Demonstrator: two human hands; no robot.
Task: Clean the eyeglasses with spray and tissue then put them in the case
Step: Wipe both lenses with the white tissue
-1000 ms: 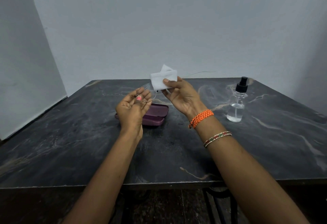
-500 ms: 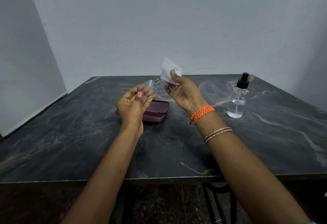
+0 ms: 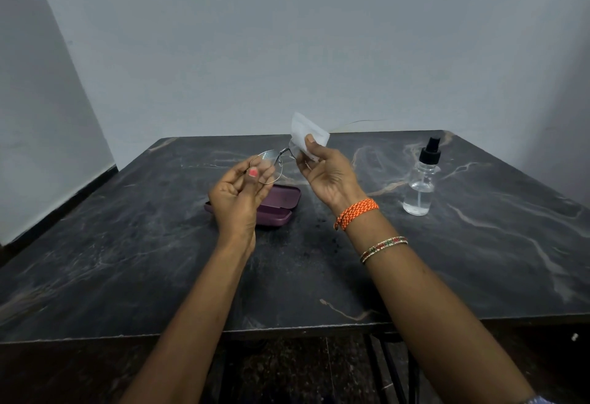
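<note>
Eyeglasses [image 3: 266,165] above purple case [image 3: 281,204]

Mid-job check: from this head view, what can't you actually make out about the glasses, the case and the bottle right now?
Head view only:
- Eyeglasses: the right lens is hidden by the tissue pinched in the right hand; the left hand covers the near rim. Lens cleanliness cannot be judged.
- Case: its left part sits behind the left hand; the inside is not visible.
- Spray bottle: liquid level unclear through clear plastic.

We're prob. in a plain home room: bare grey walls [image 3: 287,36], dark marble table [image 3: 127,260] w/ metal legs [image 3: 392,371].
</note>
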